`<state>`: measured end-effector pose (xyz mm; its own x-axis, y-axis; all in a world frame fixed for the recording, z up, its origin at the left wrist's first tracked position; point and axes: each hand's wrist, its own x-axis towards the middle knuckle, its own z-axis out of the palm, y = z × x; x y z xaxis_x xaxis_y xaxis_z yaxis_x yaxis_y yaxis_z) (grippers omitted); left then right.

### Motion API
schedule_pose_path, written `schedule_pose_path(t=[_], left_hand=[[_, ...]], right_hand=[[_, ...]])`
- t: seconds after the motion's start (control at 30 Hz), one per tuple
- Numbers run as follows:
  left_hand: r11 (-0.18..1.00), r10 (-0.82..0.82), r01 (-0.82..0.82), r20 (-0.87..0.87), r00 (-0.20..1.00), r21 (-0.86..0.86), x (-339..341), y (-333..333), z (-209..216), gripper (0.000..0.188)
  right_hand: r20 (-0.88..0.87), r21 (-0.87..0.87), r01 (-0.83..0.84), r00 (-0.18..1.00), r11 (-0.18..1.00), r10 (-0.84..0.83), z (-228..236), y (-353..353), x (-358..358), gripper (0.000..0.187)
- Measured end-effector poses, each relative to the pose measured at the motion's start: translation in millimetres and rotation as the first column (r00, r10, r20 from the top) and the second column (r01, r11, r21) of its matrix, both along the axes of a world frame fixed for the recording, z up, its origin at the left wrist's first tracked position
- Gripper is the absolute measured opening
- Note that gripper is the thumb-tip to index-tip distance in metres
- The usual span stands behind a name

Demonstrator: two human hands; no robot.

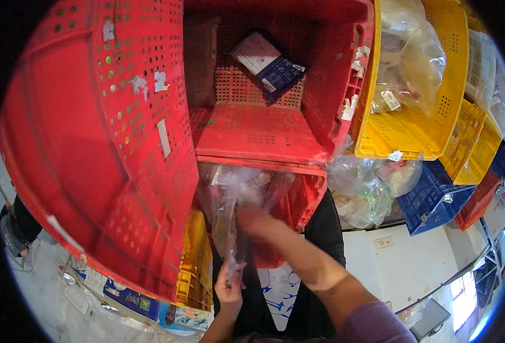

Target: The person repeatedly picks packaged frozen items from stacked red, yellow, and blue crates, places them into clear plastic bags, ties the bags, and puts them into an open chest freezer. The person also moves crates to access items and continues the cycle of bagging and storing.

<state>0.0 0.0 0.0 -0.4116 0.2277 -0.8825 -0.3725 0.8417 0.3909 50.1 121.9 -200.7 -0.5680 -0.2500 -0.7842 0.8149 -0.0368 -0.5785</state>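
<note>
My left hand [229,284] is closed around the gathered edge of a clear plastic bag [225,220] at the lower middle. The bag hangs at the mouth of a lower red crate [309,197], and its contents are too unclear to name. My right hand [253,222] reaches into or behind the bag. It is smeared by motion, and its fingers are hidden. Above, a blue and white packet [266,66] lies tilted in an upper red crate [252,134].
A large red crate wall [86,148] fills the left, with a yellow crate [195,263] beneath. On the right, a yellow crate [409,134] holds clear bags [409,51]. Below it are stuffed plastic bags [361,191] and a blue crate [435,197].
</note>
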Motion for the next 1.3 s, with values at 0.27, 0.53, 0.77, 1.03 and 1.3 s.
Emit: schedule_pose_path(t=[0.27,0.53,0.77,1.03,1.3], left_hand=[[0.988,-0.148,0.13,-0.265,0.953,-0.084,4.5,4.3,-23.1,0.04],[0.995,-0.044,0.019,-0.263,0.964,-0.098,4.5,3.9,-29.4,0.049],[0.917,0.39,-0.362,0.179,0.903,-0.167,-26.2,24.6,-6.5,0.026],[0.931,0.355,-0.364,0.144,0.924,0.042,7.4,34.9,44.2,0.037],[0.997,0.041,-0.039,0.034,0.999,-0.061,4.5,17.0,36.5,0.035]], right_hand=[[-0.296,0.815,0.469,0.842,0.34,-0.45,-158.0,238.8,-15.5,0.079],[0.102,0.894,0.045,0.948,0.445,-0.301,-214.7,241.8,-38.8,0.105],[0.071,-0.014,0.918,0.397,0.397,-0.915,-36.5,221.7,38.1,0.082],[0.303,0.094,0.595,0.747,0.799,-0.592,156.9,107.6,146.9,0.073],[-0.139,0.116,0.588,0.808,0.801,-0.573,18.6,-10.0,63.2,0.038]])
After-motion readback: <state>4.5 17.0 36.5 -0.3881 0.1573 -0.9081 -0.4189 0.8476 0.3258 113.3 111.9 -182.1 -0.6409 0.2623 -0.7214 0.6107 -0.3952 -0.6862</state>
